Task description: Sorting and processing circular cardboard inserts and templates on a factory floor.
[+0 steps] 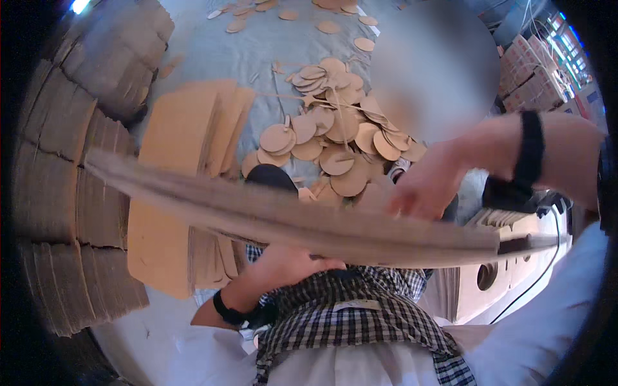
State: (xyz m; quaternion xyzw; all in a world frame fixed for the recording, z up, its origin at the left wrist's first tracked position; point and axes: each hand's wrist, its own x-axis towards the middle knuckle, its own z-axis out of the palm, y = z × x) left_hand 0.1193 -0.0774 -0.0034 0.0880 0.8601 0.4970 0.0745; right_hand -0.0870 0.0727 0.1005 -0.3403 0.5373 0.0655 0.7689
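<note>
A long, brown, layered cardboard stack [277,217], motion-blurred, crosses the view edge-on, hiding some of the round tan cardboard discs [351,177]. The left hand [288,262] clasps its lower edge, fingers partly hidden; the right hand [426,183] blurs at the upper edge, its grip impossible to tell.

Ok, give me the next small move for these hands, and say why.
Perhaps slide the left hand a little left along the lower edge of the cardboard stack: the stack reaches well past it on that side with no hand there, while the right hand is over by the upper edge. The stack's blur suggests motion, so wider support seems wise.
</note>
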